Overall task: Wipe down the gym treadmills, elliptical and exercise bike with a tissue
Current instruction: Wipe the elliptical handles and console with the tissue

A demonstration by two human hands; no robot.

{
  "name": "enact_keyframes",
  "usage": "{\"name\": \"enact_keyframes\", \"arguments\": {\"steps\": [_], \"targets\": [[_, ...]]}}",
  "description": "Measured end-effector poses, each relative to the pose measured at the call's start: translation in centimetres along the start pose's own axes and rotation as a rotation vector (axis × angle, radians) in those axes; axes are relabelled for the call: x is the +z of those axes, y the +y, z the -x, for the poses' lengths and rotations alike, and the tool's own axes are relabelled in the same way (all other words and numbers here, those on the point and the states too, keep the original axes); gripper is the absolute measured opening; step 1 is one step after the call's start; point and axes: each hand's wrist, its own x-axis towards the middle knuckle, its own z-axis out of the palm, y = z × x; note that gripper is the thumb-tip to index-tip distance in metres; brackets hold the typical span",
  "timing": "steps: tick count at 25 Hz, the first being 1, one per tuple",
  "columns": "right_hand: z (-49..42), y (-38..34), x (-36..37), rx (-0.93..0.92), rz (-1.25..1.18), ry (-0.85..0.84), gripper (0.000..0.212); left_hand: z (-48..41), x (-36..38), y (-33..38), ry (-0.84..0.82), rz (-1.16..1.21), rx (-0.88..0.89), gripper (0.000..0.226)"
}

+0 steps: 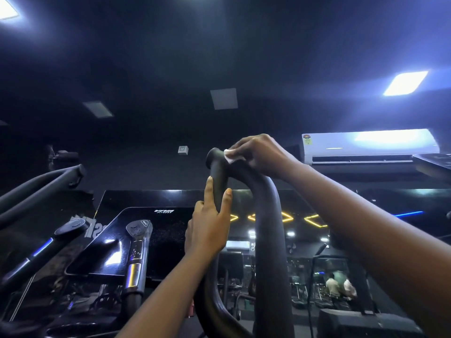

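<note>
**Right hand** (261, 154): raised just above frame centre, toward 1 o'clock. The fingers are curled down over a white tissue (230, 157) and press it against the top end of the black handlebar (268, 215). Only a small corner of the tissue shows. It sits at the hand's 9 o'clock side, just beside the bar's rounded end cap.

**Left hand** (210, 230): at 7 o'clock of the right hand, on the same handlebar. The bar sits between thumb and forefinger. The forefinger lies nearly straight up the bar's left side and the thumb lies up its right. The hold is loose, not a closed fist. The two hands are apart, with a bare stretch of bar between them.

**Handlebar:** thick, dark and curved. It rises from the lower frame edge at 6 o'clock and hooks over toward 11 o'clock at the top.

**Surroundings:**
- A glossy black console (166, 240) lies at 8 o'clock of the left hand, with a button-fitted inner grip (136, 252) in front of it.
- A white air conditioner (366, 147) is mounted at 3 o'clock of the right hand.
- A lit ceiling panel (405, 82) shows at 2 o'clock of the frame.
- The room is dim.
</note>
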Motion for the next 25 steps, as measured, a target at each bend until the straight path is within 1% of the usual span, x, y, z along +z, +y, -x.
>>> {"name": "enact_keyframes", "arguments": {"steps": [2, 4, 7, 11, 14, 16, 19, 23, 25], "targets": [[-2.4, -0.6, 1.2, 0.017, -0.078, -0.038, 0.026, 0.1, 0.0, -0.1, 0.010, -0.003, 0.011, 0.061], [-3.2, -0.2, 1.4, 0.040, -0.097, -0.073, 0.023, 0.0, 0.1, -0.2, 0.010, -0.004, 0.015, 0.061], [-0.9, 1.3, 0.0, 0.034, -0.084, -0.062, 0.024, -0.1, 0.0, -0.2, 0.008, -0.013, 0.020, 0.061], [4.6, 1.5, -1.6, 0.116, -0.187, 0.040, 0.023, 0.0, 0.0, -0.1, 0.009, -0.008, 0.012, 0.060], [8.7, -0.1, -1.2, 0.254, -0.266, 0.176, 0.022, -0.1, 0.0, -0.1, -0.004, -0.014, -0.019, 0.060], [11.4, -1.9, -0.4, 0.318, -0.277, 0.277, 0.024, 0.2, -0.1, -0.1, -0.023, -0.025, -0.024, 0.060], [15.0, -4.5, 1.1, 0.340, -0.259, 0.383, 0.030, 1.3, -0.2, -0.8, -0.048, -0.019, -0.005, 0.060], [18.3, -8.1, 2.1, 0.381, -0.244, 0.413, 0.034, 3.3, -0.3, -1.6, -0.023, 0.002, 0.012, 0.058], [20.3, -10.1, 2.3, 0.383, -0.230, 0.386, 0.036, 4.3, -0.4, -1.3, -0.011, -0.011, 0.008, 0.057]]}}
